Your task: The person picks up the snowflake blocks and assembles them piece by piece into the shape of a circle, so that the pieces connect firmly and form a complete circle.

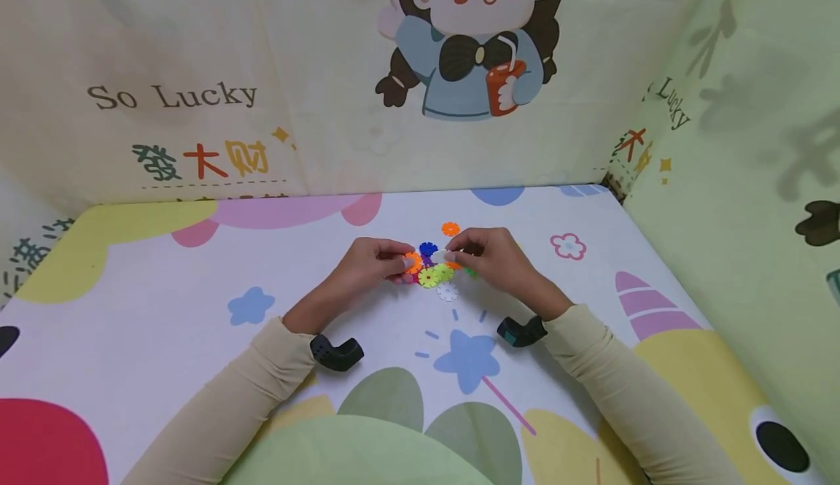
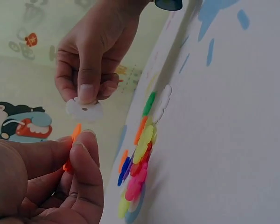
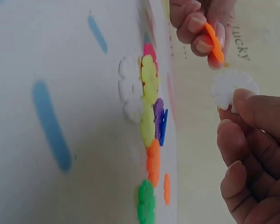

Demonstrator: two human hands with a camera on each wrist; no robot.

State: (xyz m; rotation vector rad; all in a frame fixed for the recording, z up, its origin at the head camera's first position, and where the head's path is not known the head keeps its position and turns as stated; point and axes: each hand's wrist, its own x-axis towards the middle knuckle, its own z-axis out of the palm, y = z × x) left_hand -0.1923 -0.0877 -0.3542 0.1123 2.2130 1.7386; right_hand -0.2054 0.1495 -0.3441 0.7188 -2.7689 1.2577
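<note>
My left hand (image 1: 364, 270) pinches an orange notched plastic disc (image 1: 412, 262) between thumb and fingers. A white notched disc (image 2: 85, 110) is pinched by my right hand (image 1: 494, 255), its thumb lying across one face. In the right wrist view the orange and white discs are close together but apart, both raised above the table. Beneath the hands lies a loose cluster of similar discs: a blue one (image 1: 428, 249), yellow-green ones (image 1: 429, 277), a pink one (image 2: 136, 181), a purple one (image 3: 158, 116) and a green one (image 3: 146, 203). Nearest me lies another white disc (image 1: 448, 292).
A separate orange disc (image 1: 450, 229) lies behind the cluster. The table (image 1: 394, 339) has a printed cover with stars and cartoon shapes. A printed cloth wall (image 1: 328, 69) stands behind the table, another (image 1: 741, 200) on the right. Dark devices (image 1: 337, 353) sit at both wrists.
</note>
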